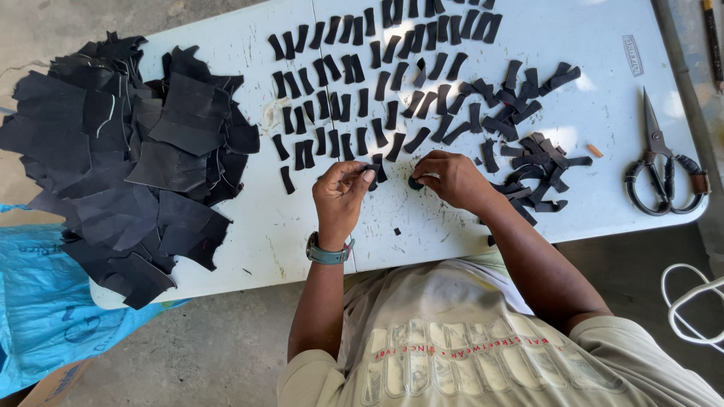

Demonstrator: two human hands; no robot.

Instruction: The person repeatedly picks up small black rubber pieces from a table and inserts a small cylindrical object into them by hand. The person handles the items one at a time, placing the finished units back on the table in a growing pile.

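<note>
Strips of black material lie in rows across the white tabletop (226, 68), and I take the scissors (664, 169) at its right edge as my landmark for places. Far to the left of the scissors, near the front edge of the tabletop, my left hand (341, 197) is pinched shut on one short black strip (374, 172), thumb and forefinger closed on its end. Nearer the scissors, my right hand (451, 179) is curled closed, fingertips gripping a small dark piece (415, 182) pressed against the tabletop; I cannot tell its exact shape. The two hands sit close together, fingertips facing, with the strip just left of the small piece. The strip's long axis looks to run roughly across, pointing from the left hand toward the right one. My left hand already has it; the right is the nearer one to the loose tangle of strips (532, 162), which lies between it and the scissors. Farthest from the scissors, a heap of larger black sheets (128, 166) hangs over the left end of the tabletop.
</note>
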